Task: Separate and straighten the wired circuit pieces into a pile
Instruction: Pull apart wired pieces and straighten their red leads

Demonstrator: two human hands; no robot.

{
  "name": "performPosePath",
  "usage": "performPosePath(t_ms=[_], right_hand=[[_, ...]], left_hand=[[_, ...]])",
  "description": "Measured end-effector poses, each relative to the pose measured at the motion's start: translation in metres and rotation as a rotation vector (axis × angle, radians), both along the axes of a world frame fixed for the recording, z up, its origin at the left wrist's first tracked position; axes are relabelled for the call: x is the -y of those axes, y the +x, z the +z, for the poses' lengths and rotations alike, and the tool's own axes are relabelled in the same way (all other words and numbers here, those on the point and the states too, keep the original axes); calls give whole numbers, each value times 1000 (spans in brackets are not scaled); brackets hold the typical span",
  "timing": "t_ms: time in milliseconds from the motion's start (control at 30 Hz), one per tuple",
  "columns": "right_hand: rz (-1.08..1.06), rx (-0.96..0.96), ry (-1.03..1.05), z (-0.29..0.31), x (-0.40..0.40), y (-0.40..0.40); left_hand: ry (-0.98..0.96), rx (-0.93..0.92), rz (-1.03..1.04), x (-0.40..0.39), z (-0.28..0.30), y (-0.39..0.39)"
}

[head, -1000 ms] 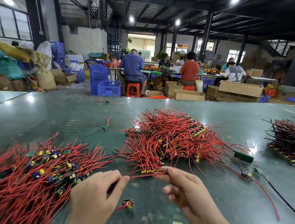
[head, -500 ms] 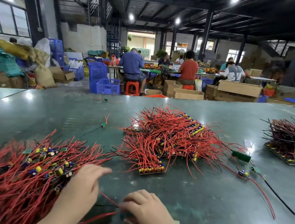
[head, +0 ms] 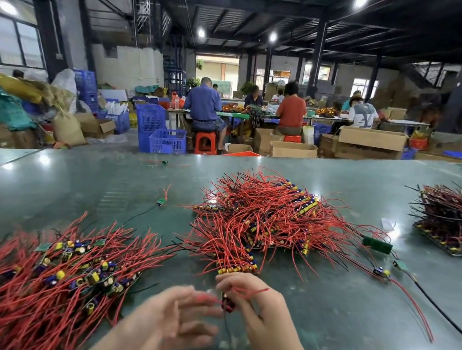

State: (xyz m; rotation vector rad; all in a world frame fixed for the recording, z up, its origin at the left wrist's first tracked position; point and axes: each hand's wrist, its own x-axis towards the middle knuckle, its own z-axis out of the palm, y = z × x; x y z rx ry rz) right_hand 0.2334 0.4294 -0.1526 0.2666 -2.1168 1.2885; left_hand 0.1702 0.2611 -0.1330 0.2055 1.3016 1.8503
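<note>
Just on my side of the middle pile (head: 262,223), my right hand (head: 251,303) pinches one wired circuit piece (head: 227,304) while my left hand (head: 166,325), blurred, fingers seemingly loose, should draw its red wire straight before I stack it.

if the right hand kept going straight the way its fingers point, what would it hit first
Probably the row of yellow parts at the near edge of the middle wire pile, just beyond the right hand; depth is hard to judge from one view.
</note>
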Motion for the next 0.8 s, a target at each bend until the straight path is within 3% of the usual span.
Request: performPosePath(t_ms=[100, 233, 433, 500, 600, 667, 800], right_hand=[[-60, -57, 103, 2, -1, 0], [-95, -74, 102, 3, 2, 0], [-124, -74, 122, 3, 2, 0], [-105, -12, 11, 5, 3, 1], [-29, 248, -391, 12, 3, 3], [53, 384, -550, 16, 1, 4], [128, 414, -480, 19, 6, 9]], left_hand=[[90, 9, -121, -14, -8, 10], [97, 10, 13, -24, -24, 13], [142, 38, 53, -30, -24, 16], [166, -13, 21, -28, -21, 17], [155, -55, -63, -25, -21, 18], [172, -61, -118, -25, -21, 19], [187, -77, -95, -29, -24, 20]])
